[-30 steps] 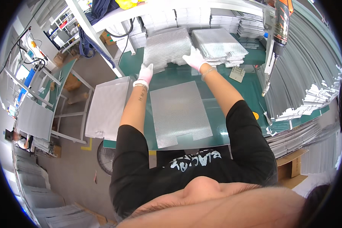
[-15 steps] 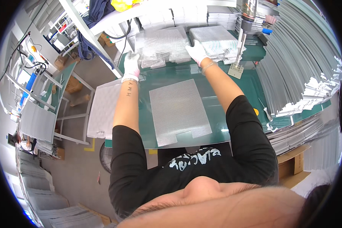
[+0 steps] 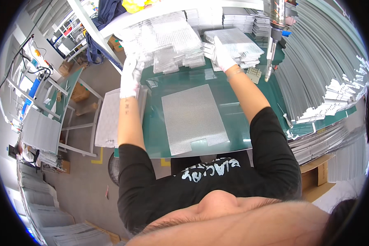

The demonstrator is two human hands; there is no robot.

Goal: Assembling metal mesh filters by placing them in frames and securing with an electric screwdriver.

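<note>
My left hand (image 3: 131,76), in a white glove, is at the front left corner of a tall pile of translucent, silvery textured sheets (image 3: 164,39). Its fingers are stretched toward the pile; whether they touch it I cannot tell. On the pile's right side my right hand (image 3: 220,55), also gloved, has its fingers spread, between that pile and a smaller stack of similar sheets (image 3: 233,41). One single sheet (image 3: 194,119) with a notched front edge lies flat on the green table mat (image 3: 151,135), between my forearms.
A metal tool with a cylindrical body (image 3: 276,24) hangs above the table's back right. Grey strips (image 3: 311,69) are stacked along the right side, with a screwdriver-like tool (image 3: 288,119) nearby. White sheets (image 3: 110,117) lie by the left edge. A white frame post (image 3: 90,30) rises behind.
My left hand has moved left and nearer to me, my right slightly right, so they are farther apart. The large pile spreads farther left. The hanging tool has swung right, off its small plate.
</note>
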